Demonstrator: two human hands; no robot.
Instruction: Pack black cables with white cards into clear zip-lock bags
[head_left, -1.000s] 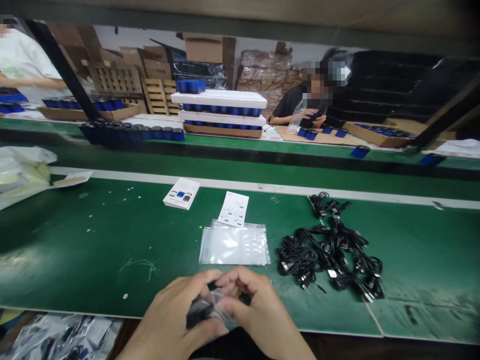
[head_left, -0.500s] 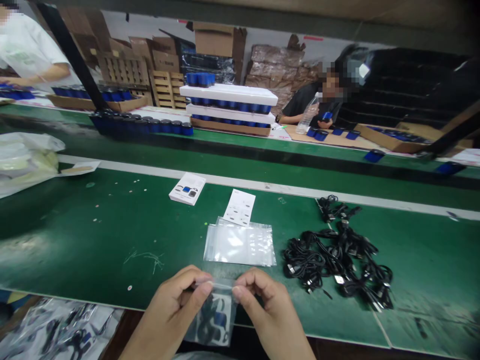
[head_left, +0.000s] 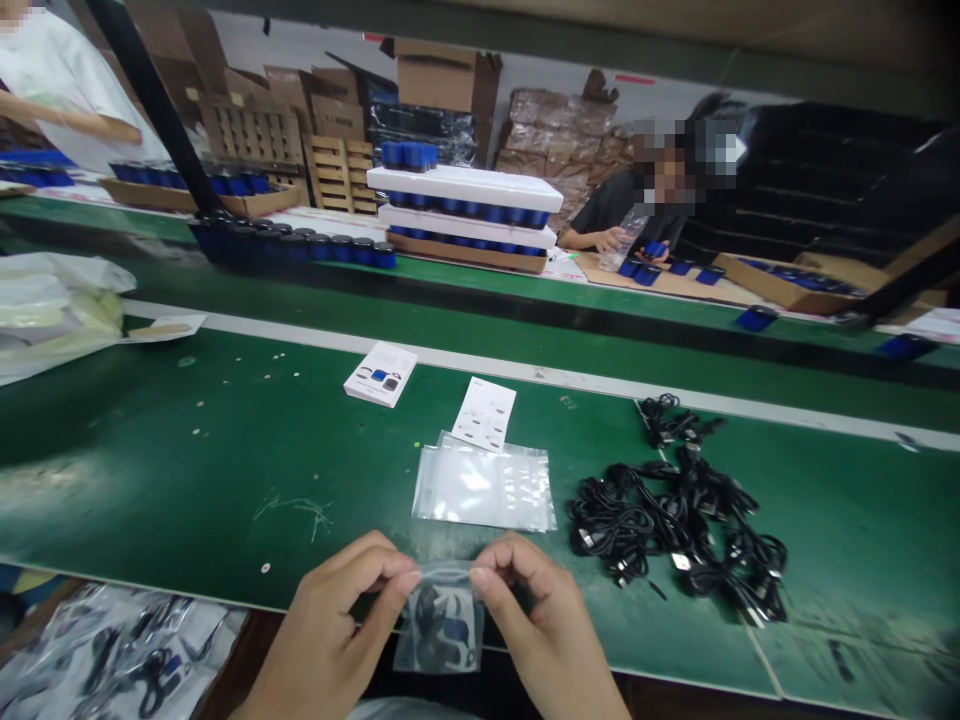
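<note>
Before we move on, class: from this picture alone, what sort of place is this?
Probably a factory packing line: a green workbench, a heap of black cables beside clear plastic bags, and rows of blue products with cardboard boxes behind.

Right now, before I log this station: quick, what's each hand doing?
Left hand: closed, pinching the top edge of a clear bag.
Right hand: closed, pinching the same bag's top edge at the other side.

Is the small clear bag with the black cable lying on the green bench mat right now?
No, the left hand and right hand pinch the clear zip bag by its top edge, holding it up.
</note>
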